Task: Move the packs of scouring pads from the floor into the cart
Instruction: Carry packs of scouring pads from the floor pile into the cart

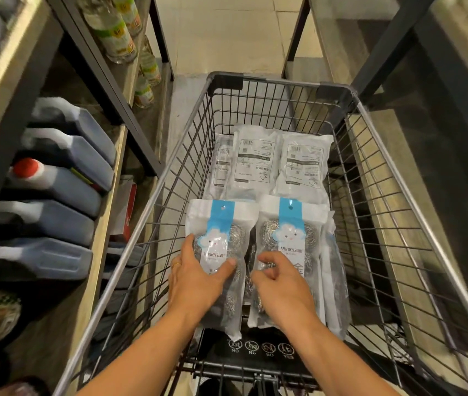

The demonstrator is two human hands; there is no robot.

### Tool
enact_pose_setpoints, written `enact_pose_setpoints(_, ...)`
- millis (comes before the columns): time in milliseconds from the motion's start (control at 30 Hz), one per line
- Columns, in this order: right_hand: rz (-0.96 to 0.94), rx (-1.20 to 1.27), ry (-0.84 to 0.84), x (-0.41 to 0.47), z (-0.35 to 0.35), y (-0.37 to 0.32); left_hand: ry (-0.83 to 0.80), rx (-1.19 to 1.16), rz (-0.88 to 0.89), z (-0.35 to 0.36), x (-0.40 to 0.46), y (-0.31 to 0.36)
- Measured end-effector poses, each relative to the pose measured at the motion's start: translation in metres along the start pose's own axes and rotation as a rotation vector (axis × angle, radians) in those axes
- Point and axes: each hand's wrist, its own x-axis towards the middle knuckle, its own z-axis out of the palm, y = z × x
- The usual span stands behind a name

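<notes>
Fingers of the left hand (195,277) curl round the near-left pack (218,252), thumb laid across its front and the other fingers wrapped behind its left edge, a ring on one of them; the pack lies face up under them with its blue cloud label showing. Just right of that thumb, the right hand (279,287) rests on the near-right pack (289,241), its fingers loosely bent and a little spread over the plastic, fingertips touching the front; whether they truly pinch it cannot be told. Both packs hold steel scouring pads and lie side by side on the floor of the cart (404,195), their hanging tabs pointing away from the fingers. Under the right pack's far edge, to the right of the right hand's knuckles, another pack (334,281) shows as a thin strip. Beyond the fingertips, toward the cart's front, three more packs (258,161) lie face down, white backs up, partly overlapping. Below the wrists sits the cart's black flap (258,348) with warning icons. Left of the left hand, outside the wire wall, a shelf (107,212) carries dark jugs (55,190), one with a red cap, and bottles (118,35) stand on a farther shelf.
</notes>
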Motion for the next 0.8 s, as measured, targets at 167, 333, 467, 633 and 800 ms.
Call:
enact_pose_setpoints(167,-0.014,0.086,-0.041,-0.030,-0.016,-0.004,-0.077,-0.179,-0.004,-0.026,-0.024,0.012)
enact_pose_setpoints(333,-0.028,0.118,-0.048,-0.081,-0.043,-0.006,-0.223,-0.293,0.050,-0.069,-0.077,0.028)
enact_pose_setpoints(467,-0.076,0.115,-0.009,-0.142,-0.061,-0.001,-0.321,-0.242,0.154,-0.119,-0.136,0.023)
enact_pose_setpoints(633,-0.190,0.091,0.005,-0.216,-0.065,0.012,-0.290,-0.217,0.300,-0.174,-0.213,0.006)
enact_pose_setpoints(800,-0.296,0.027,-0.052,-0.263,-0.088,0.019,-0.178,-0.289,0.290,-0.206,-0.273,-0.014)
